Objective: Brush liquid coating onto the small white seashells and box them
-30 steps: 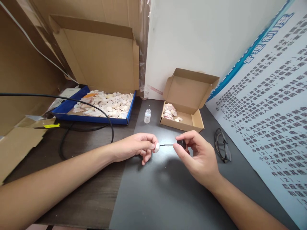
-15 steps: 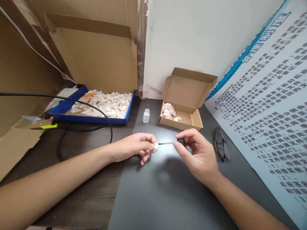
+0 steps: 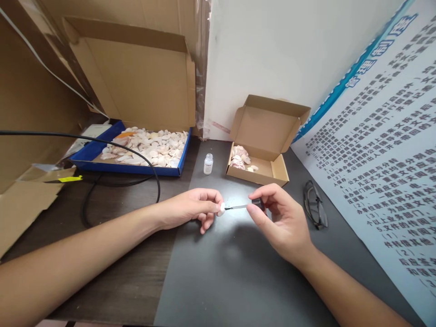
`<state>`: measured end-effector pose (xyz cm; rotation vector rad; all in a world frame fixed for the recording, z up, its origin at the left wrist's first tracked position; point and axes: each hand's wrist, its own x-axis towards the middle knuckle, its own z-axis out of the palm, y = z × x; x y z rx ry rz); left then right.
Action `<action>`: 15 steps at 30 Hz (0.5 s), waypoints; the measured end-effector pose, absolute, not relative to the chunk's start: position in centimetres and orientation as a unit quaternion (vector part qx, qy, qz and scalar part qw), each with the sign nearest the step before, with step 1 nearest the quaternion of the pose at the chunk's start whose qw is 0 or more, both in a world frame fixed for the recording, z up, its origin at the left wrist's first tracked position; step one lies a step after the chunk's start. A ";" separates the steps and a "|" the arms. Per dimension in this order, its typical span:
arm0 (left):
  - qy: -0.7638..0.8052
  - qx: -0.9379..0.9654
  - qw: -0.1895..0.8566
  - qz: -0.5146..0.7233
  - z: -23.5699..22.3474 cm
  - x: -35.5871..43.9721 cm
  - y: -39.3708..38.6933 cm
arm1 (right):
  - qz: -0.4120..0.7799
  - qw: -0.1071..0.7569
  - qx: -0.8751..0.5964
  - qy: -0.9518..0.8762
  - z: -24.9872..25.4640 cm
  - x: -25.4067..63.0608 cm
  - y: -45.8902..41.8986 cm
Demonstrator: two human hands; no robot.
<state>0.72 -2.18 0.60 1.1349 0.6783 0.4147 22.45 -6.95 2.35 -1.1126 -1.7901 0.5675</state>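
Between thumb and fingers, my left hand (image 3: 200, 208) pinches a small white seashell (image 3: 222, 209) over the dark mat. My right hand (image 3: 281, 222) grips the black cap of a brush applicator (image 3: 258, 204). Its thin stem points left, and the dark bristle tip meets the shell's right side. Behind my hands stands an uncapped small clear bottle (image 3: 208, 165) with a white label. To its right, a small open cardboard box (image 3: 281, 177) holds several shells at its left end.
A blue-edged tray (image 3: 136, 170) full of pale shells sits at the back left, with a black cable (image 3: 157, 177) looping over its front. Folded glasses (image 3: 315, 206) lie right of my right hand. A printed board (image 3: 391, 150) leans along the right side.
The brush tip shifts slightly against the shell and the stem's angle changes a little. Both hands keep their hold. The view has moved slightly.
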 end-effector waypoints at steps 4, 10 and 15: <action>0.311 0.524 0.770 0.191 0.6 0.7 -2.1 | 0.227 0.453 -0.464 -0.726 2.3 22.5 -7.0; 0.312 0.524 0.769 0.190 0.6 0.8 -2.1 | 0.222 0.456 -0.458 -0.730 2.3 22.6 -7.1; 0.312 0.530 0.765 0.191 0.6 0.8 -2.2 | 0.233 0.458 -0.445 -0.733 2.3 22.6 -7.1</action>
